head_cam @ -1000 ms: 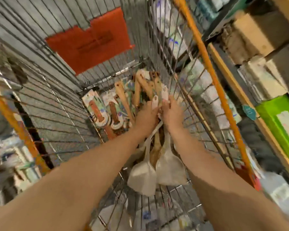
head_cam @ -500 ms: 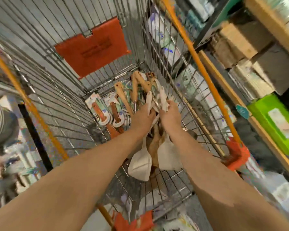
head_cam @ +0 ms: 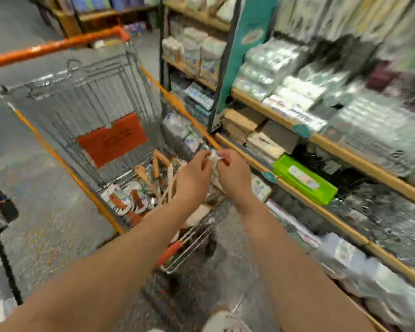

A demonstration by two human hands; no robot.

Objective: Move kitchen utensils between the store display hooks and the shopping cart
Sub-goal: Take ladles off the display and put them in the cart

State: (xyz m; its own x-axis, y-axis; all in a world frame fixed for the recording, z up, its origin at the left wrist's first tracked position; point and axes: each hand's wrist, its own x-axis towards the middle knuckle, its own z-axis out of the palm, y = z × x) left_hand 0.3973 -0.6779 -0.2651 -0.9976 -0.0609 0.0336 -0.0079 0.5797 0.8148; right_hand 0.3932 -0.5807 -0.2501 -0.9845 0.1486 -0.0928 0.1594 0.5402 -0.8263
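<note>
Both hands are raised above the right side of the wire shopping cart. My left hand and my right hand pinch the top ends of the white spatulas between fingertips. A cream blade of the spatulas hangs below, between my forearms. Wooden-handled utensils and carded packaged tools lie on the cart floor. An orange flap hangs on the cart's far wall. No display hooks can be made out in the blur.
Store shelves with wrapped goods run along the right, close to the cart. A bright green box sits on a lower shelf. The cart's orange handle bar is at the far end. Grey floor lies to the left.
Both hands rose out of the cart with the white spatulas, fingers shifting up to the handle tops. The view lifted and swung right, bringing the shelves into sight.
</note>
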